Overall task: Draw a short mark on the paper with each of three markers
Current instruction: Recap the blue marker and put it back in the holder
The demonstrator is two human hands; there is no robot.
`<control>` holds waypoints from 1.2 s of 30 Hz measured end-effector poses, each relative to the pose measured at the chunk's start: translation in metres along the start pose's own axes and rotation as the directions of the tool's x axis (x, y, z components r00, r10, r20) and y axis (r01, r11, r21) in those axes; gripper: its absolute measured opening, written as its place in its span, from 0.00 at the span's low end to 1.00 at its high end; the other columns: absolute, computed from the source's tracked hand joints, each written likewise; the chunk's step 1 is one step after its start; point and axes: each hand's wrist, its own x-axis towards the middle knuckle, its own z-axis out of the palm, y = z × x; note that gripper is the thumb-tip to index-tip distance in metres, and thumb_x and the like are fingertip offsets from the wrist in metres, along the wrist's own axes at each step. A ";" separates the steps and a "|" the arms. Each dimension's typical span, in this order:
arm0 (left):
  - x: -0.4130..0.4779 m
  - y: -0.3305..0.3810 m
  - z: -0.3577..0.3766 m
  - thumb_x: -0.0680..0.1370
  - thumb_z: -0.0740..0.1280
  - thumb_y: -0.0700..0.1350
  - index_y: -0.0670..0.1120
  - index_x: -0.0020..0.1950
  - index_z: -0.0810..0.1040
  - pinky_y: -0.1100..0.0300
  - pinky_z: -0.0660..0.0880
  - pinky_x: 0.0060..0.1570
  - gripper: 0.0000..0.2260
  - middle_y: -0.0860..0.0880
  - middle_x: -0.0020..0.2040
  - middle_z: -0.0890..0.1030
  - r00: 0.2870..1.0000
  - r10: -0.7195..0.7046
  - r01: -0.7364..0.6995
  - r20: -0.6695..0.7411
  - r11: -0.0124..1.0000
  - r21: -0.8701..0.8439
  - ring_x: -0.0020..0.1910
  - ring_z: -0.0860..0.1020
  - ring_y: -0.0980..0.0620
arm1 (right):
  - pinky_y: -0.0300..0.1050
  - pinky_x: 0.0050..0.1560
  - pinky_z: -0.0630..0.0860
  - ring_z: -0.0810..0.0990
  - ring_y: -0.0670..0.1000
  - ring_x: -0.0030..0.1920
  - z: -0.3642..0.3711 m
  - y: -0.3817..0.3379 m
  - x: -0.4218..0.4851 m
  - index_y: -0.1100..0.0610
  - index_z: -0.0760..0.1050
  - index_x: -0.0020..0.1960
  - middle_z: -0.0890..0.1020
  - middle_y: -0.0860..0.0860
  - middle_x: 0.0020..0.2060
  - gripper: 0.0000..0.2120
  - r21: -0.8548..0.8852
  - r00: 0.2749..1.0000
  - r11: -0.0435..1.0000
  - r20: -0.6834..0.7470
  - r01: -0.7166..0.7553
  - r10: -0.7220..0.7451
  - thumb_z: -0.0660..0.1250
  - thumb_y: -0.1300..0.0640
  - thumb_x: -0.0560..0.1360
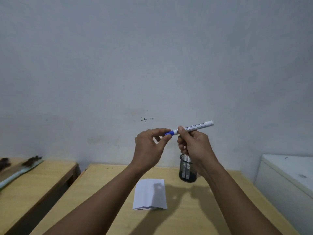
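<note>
**Both hands gripping one marker above the desk**

The right hand [194, 146] is closing its fingers around the white barrel of a white-bodied marker with a blue cap [191, 128], holding it raised and nearly level in front of the pale wall [152, 56]. The left hand [149, 146] is pinching the blue cap end between thumb and forefinger, its other fingers curling loosely. The two hands are sitting close together, joined only through the marker.

One marker is being held. Two more white marker barrels are standing upright in one black wire-mesh cylindrical pen cup [186, 173], partly hidden behind the right wrist. One small white sheet of paper [149, 194] is lying flat on the light wooden desk [177, 217], near its middle and just left of the cup; no mark on it is showing, though the hands' shadow is falling across it.

The paper is lying well clear of every desk edge, with bare wood surrounding it. A gap is separating this desk from a second wooden table [33, 180] at left. A white cabinet [288, 177] is standing beside the desk's right edge.
</note>
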 end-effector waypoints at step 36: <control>0.105 -0.120 0.212 0.77 0.69 0.47 0.47 0.56 0.83 0.56 0.78 0.40 0.10 0.46 0.52 0.84 0.731 -0.291 -0.135 0.617 0.825 0.549 0.45 0.81 0.48 | 0.50 0.56 0.79 0.79 0.49 0.56 -0.113 0.173 0.132 0.45 0.70 0.73 0.80 0.48 0.55 0.21 -0.765 0.997 0.640 0.042 0.071 -0.060 0.65 0.52 0.81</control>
